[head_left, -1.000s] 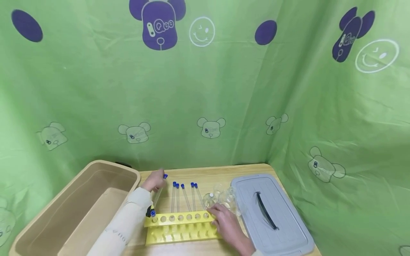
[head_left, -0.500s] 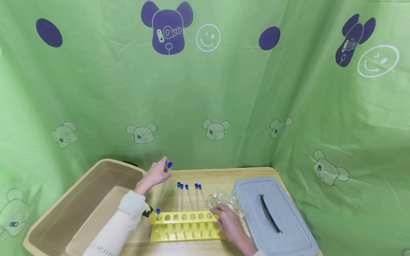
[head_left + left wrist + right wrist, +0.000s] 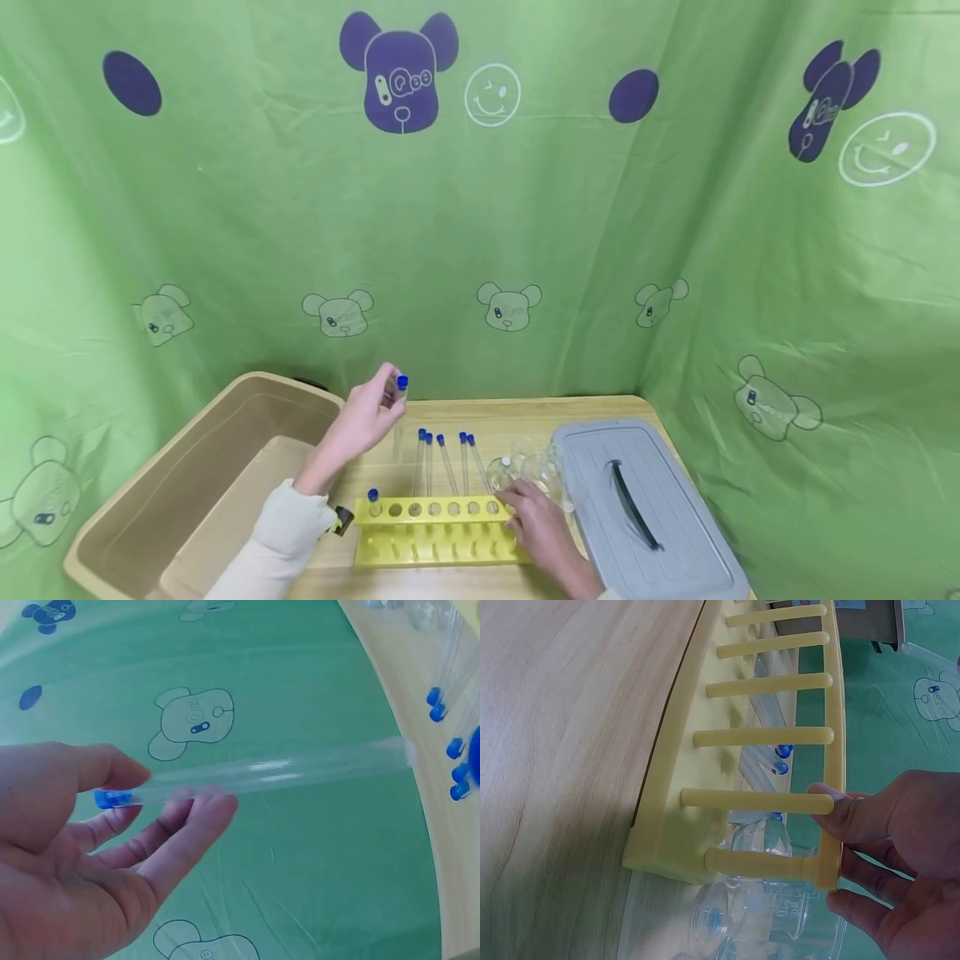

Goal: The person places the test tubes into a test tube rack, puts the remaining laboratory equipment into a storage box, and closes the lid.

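My left hand (image 3: pixel 367 421) holds a clear test tube (image 3: pixel 277 771) with a blue cap, pinching it near the cap, above the back of the table. The tube hangs nearly upright in the head view. With thumb and fingers, my right hand (image 3: pixel 542 527) grips the right end of a yellow test tube rack (image 3: pixel 438 535), seen from its side in the right wrist view. One blue-capped test tube (image 3: pixel 373 497) stands in the rack's leftmost hole. Behind the rack lie several more capped test tubes (image 3: pixel 441 440), caps pointing away.
Clear glassware (image 3: pixel 504 473) stands right of the loose tubes, including a round flask and what looks like a beaker. A large tan bin (image 3: pixel 82 546) takes up the left side. On the right lies a grey lid (image 3: pixel 600 517) with a black handle. Green curtain surrounds the table (image 3: pixel 480 410).
My left hand has lifted the test tube off the table and brought it from a slant to nearly upright. The right hand keeps its hold on the rack. The head view has shifted slightly.
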`<act>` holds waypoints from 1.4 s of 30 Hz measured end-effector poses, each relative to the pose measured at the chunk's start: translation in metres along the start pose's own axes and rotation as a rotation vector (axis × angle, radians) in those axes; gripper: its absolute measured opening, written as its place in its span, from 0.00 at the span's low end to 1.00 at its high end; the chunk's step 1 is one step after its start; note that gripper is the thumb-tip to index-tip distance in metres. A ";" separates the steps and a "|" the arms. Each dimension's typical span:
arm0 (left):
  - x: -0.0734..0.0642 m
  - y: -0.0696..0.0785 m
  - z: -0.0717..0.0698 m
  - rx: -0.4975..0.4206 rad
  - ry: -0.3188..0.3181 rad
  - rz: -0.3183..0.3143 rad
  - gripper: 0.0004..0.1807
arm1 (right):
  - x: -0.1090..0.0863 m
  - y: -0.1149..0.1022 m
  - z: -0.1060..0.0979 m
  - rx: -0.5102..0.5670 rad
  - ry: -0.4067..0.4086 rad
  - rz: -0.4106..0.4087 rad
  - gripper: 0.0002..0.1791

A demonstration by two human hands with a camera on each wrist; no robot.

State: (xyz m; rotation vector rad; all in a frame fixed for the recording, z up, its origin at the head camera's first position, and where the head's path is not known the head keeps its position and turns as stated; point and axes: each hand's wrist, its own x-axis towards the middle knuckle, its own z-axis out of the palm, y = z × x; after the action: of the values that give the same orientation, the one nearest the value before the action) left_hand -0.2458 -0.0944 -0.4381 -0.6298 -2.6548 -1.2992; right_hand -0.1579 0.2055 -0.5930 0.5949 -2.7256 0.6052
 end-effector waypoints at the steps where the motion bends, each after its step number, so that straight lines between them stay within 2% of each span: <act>1: -0.003 0.000 0.001 -0.012 0.014 -0.001 0.10 | -0.001 0.000 0.001 -0.002 0.001 -0.001 0.26; 5: -0.016 0.000 0.004 -0.064 0.076 -0.007 0.10 | -0.002 0.001 0.003 -0.003 0.001 0.001 0.25; 10: -0.032 -0.001 0.007 -0.179 0.130 0.002 0.13 | -0.003 0.000 0.004 0.012 -0.004 0.017 0.26; 15: -0.046 -0.002 0.013 -0.288 0.145 -0.036 0.15 | -0.002 -0.001 0.002 0.017 -0.002 0.033 0.26; 19: -0.058 -0.004 0.020 -0.338 0.161 -0.062 0.15 | -0.002 -0.001 0.002 0.019 0.001 0.043 0.27; 25: -0.076 -0.007 0.036 -0.323 0.219 -0.030 0.17 | -0.001 0.000 0.003 0.031 -0.002 0.063 0.27; 29: -0.084 -0.010 0.044 -0.306 0.237 -0.009 0.18 | -0.001 0.000 0.003 0.036 -0.001 0.064 0.27; 37: -0.090 -0.015 0.050 -0.280 0.252 0.000 0.18 | -0.002 0.003 0.006 0.028 0.001 0.060 0.27; 42: -0.090 -0.021 0.052 -0.231 0.266 -0.007 0.19 | -0.001 0.003 0.007 0.034 0.008 0.065 0.28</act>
State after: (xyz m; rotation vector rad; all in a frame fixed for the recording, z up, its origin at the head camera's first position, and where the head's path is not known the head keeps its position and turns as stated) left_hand -0.1690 -0.0938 -0.5110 -0.4361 -2.3190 -1.5835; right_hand -0.1594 0.2049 -0.6002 0.5130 -2.7407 0.6699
